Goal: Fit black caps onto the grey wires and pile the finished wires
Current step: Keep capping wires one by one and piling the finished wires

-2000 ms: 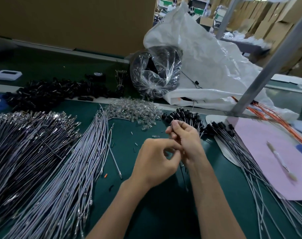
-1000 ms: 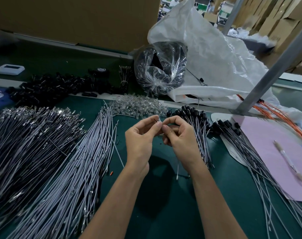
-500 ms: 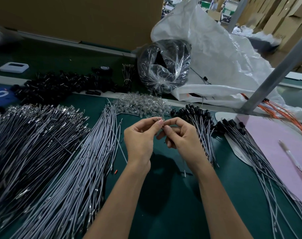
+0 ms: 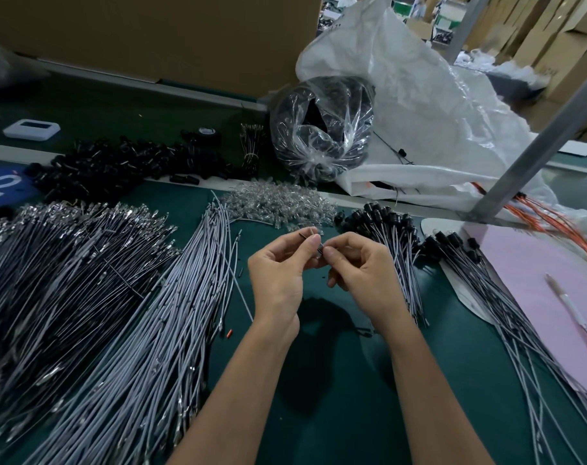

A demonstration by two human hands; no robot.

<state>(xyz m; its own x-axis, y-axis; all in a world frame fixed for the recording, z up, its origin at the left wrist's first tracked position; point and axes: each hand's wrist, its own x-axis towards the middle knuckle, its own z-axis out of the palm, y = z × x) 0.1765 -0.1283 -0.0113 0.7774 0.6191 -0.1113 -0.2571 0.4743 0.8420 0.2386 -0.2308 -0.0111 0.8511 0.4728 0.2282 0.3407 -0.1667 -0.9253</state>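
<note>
Left hand point(image 4: 278, 273) and right hand point(image 4: 362, 273) both pinch a thin dark piece point(image 4: 310, 242) between fingertips. Uncapped grey wires point(image 4: 171, 313) lie left, capped wires point(image 4: 396, 256) just right. Clear bag point(image 4: 322, 129) holds black parts; loose black caps point(image 4: 117, 166) sit far left.

Uncapped wires point(image 4: 151, 330) are spread along the table's point(image 4: 335, 414) left edge, capped wires point(image 4: 396, 263) are piled right of centre — loose caps point(image 4: 117, 166) are heaped toward the far left corner.

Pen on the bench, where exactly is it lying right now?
In the head view the pen lies at the far right, on the pink sheet, just right of the pile of capped wires.
</note>
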